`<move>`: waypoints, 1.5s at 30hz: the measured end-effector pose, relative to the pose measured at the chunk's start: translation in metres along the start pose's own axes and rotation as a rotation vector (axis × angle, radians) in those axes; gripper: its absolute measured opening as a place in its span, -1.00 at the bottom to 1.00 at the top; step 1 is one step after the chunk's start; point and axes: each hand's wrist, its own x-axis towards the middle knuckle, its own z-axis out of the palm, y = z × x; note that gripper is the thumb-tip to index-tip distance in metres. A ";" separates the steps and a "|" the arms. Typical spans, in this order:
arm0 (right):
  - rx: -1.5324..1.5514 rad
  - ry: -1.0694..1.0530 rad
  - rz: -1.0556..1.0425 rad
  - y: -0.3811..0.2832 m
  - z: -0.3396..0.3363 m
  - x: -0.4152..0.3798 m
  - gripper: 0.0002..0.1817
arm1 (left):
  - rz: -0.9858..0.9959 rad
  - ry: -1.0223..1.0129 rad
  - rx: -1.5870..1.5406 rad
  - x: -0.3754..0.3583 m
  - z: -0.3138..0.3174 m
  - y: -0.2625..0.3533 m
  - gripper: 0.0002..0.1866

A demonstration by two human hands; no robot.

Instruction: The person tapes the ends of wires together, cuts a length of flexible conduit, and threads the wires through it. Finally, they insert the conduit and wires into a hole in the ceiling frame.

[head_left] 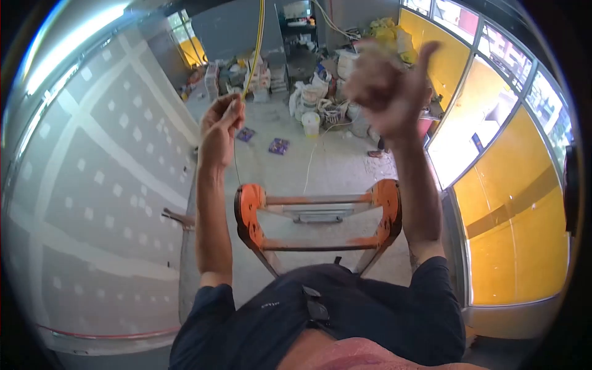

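Observation:
Pinched in my left hand (pixel 220 129) is a yellow cable (pixel 254 61), which hangs down from the top of the view; a thin dark strand runs below the hand. My right hand (pixel 391 89) is raised on the other side, blurred by motion, with one finger or thumb pointing up and the others curled. Whether anything is in those curled fingers cannot be made out. Below and between my forearms stands the orange top of a stepladder (pixel 250 213), close in front of my body.
Sacks (pixel 308 95), a white bucket (pixel 311 123) and yellow bags (pixel 385 31) lie piled on the floor at the back. Two purple packets (pixel 279 146) lie nearer. A patched grey wall (pixel 92 179) is at left, yellow panels (pixel 518 216) and windows at right.

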 end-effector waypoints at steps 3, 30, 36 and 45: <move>-0.007 -0.020 0.032 -0.001 -0.005 -0.007 -0.30 | 0.004 -0.028 -0.044 0.002 -0.008 -0.005 -0.80; -1.177 -0.454 0.676 0.053 0.034 -0.096 -0.72 | -0.032 -0.117 -0.096 -0.020 0.001 -0.010 -0.82; -1.257 -0.214 0.373 0.045 0.026 -0.065 -0.69 | -0.042 -0.235 -0.050 -0.018 0.029 -0.005 -0.83; -1.195 -0.271 0.199 0.028 0.035 -0.103 -0.79 | -0.036 -0.083 -0.037 -0.025 0.010 -0.016 -0.81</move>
